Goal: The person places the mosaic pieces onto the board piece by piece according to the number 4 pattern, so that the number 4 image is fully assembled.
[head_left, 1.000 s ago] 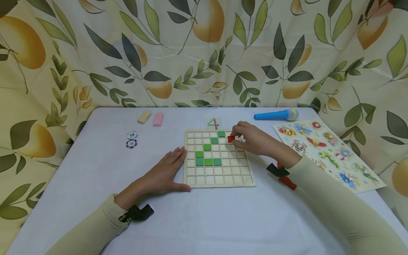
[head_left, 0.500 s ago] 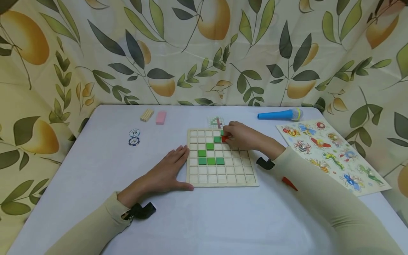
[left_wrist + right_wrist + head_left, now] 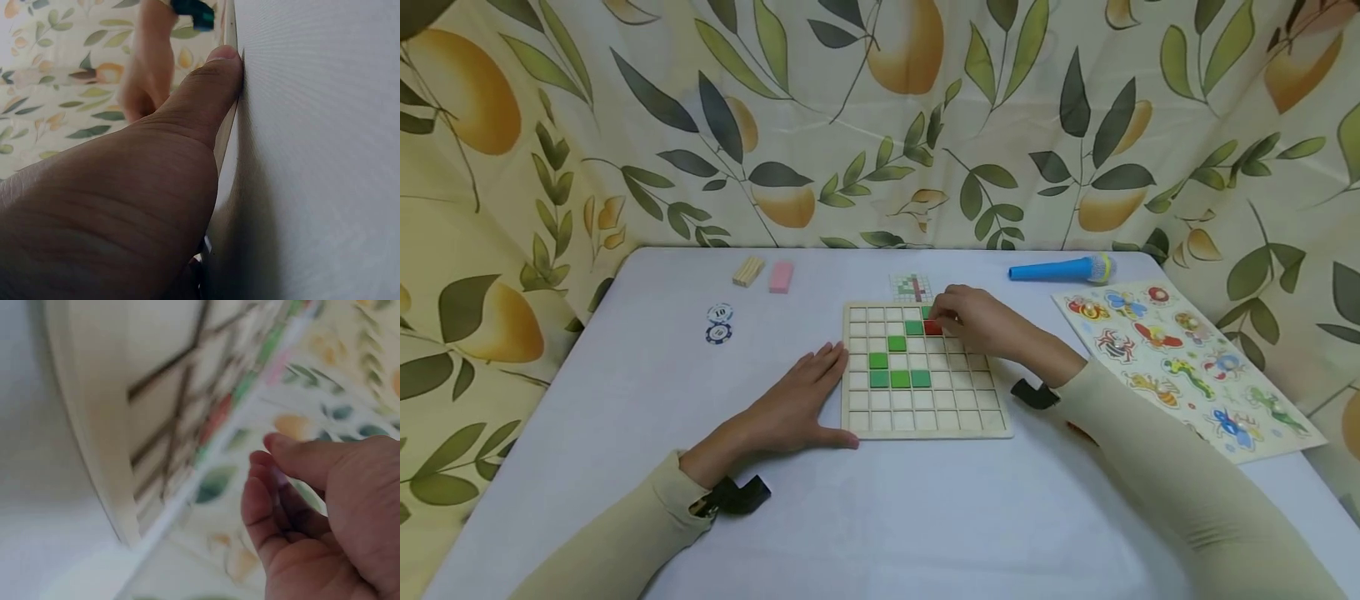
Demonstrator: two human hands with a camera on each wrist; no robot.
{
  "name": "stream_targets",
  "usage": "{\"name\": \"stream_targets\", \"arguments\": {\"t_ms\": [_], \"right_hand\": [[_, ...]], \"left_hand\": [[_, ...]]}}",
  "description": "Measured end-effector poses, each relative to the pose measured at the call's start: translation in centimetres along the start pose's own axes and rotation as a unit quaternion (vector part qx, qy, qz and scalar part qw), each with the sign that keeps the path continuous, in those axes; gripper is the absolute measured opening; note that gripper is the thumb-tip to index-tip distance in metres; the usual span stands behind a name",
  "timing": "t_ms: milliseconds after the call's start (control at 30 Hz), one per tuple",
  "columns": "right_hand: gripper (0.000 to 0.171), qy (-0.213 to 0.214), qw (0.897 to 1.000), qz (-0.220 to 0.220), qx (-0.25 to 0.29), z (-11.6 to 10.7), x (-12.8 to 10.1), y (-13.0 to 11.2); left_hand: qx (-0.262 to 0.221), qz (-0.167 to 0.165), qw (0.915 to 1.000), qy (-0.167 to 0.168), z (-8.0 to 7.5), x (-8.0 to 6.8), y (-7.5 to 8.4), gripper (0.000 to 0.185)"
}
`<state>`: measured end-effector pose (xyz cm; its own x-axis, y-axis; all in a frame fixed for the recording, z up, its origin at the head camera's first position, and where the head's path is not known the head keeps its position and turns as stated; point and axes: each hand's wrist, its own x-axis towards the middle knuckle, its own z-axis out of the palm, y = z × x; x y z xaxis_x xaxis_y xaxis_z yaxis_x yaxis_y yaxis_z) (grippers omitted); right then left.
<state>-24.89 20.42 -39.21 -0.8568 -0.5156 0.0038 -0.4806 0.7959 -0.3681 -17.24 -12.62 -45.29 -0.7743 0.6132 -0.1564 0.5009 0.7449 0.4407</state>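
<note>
My right hand point(image 3: 977, 321) has moved the small red square tile point(image 3: 933, 328) left along the square wooden grid board point(image 3: 925, 371), pinching it beside a green tile point(image 3: 913, 327). My left hand point(image 3: 790, 404) stays flat, fingers straight, against the board's left edge.

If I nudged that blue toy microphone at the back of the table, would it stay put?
Probably not. The blue microphone lies on its side with a round, tapered body, so it would likely roll in a curve. It looks like hollow plastic, so likely light and stiff. The smooth tablecloth offers little grip.
</note>
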Motion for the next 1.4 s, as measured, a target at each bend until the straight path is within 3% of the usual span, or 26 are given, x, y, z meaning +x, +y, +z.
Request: {"name": "stream_targets", "arguments": {"t_ms": [133, 333, 433, 567, 767, 933, 1200, 1400], "right_hand": [[0.018, 0.085, 0.996, 0.012, 0.013, -2.2, -4.4, -0.1], [0.027, 0.194, 0.981, 0.006, -0.014, -4.1, -11.8, 0.2], [0.032, 0.225, 0.974, 0.009, -0.017, -4.2, -15.1, 0.7], [0.035, 0.244, 0.968, 0.048, -0.003, -3.7, -18.9, 1.6], [0.022, 0.253, 0.955, 0.147, 0.053, -2.4, -23.2, 3.5], [0.019, 0.240, 0.950, 0.194, 0.052, -0.9, -24.6, 5.4], [0.018, 0.162, 0.964, 0.207, 0.032, 1.0, -24.3, 5.0], [0.035, 0.122, 0.968, 0.220, 0.009, 1.6, -23.7, 4.4]], "left_hand": [[0.008, -0.004, 1.0000, -0.001, -0.1, 0.2, 0.2, 0.133], [0.003, -0.004, 1.0000, 0.000, -0.3, -0.2, 0.4, 0.132], [0.000, -0.009, 0.9999, -0.004, -0.2, -0.4, 0.4, 0.132], [0.001, -0.014, 0.9999, -0.006, 0.1, -0.5, 0.3, 0.132], [0.000, -0.009, 1.0000, 0.002, 0.3, -0.6, 0.3, 0.132], [-0.003, -0.012, 0.9999, 0.003, 0.2, -0.6, 0.4, 0.132], [-0.006, -0.019, 0.9998, -0.004, 0.0, -0.5, 0.6, 0.133], [-0.005, -0.018, 0.9998, 0.000, 0.1, -0.2, 0.6, 0.133]]}}
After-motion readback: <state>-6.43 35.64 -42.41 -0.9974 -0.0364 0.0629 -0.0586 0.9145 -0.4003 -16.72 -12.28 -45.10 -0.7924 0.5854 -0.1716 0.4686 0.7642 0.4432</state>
